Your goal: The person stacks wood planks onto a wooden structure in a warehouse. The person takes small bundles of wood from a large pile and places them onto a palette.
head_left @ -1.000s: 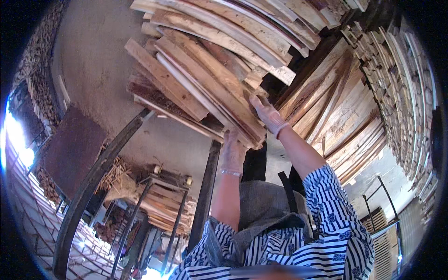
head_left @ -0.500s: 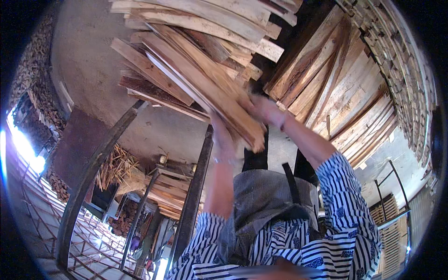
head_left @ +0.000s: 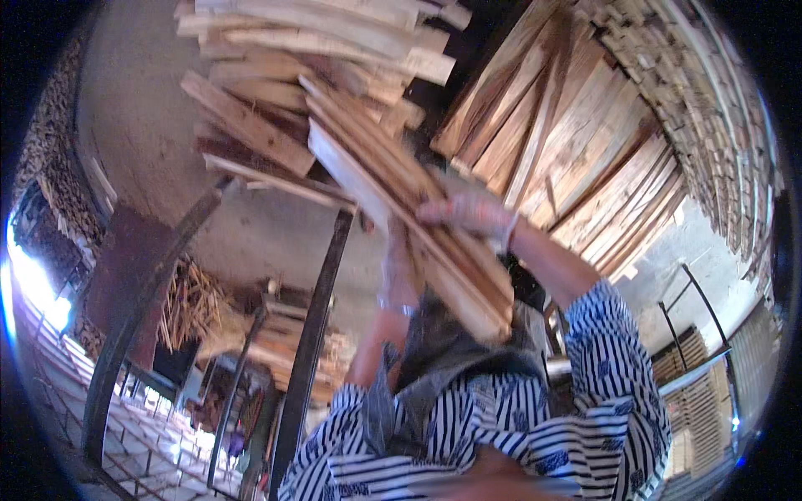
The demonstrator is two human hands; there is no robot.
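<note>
Several rough wooden boards (head_left: 451, 267) lie together in my two hands, tilted from the upper left down toward my body. My left hand (head_left: 400, 267) is closed along their left side, its fingers partly hidden behind the wood. My right hand (head_left: 474, 212) grips the boards from the right, its fingers over the upper face. A pale, flat side shows on the leftmost board. Beyond the held boards lies a heap of loose boards (head_left: 309, 33), with one brown plank (head_left: 249, 125) jutting out at its left. The near ends reach over my grey apron (head_left: 434, 359).
On the right, boards lie flat in a broad stack (head_left: 576, 159), and stacked timber (head_left: 710, 108) curves along the far right. Dark posts (head_left: 313, 334) stand at the left, near a pile of thin sticks (head_left: 190, 305). A dark metal frame (head_left: 697, 305) stands at the lower right.
The held boards have come closer to my body and away from the heap, their near ends now over the apron. My right hand has shifted up along them.
</note>
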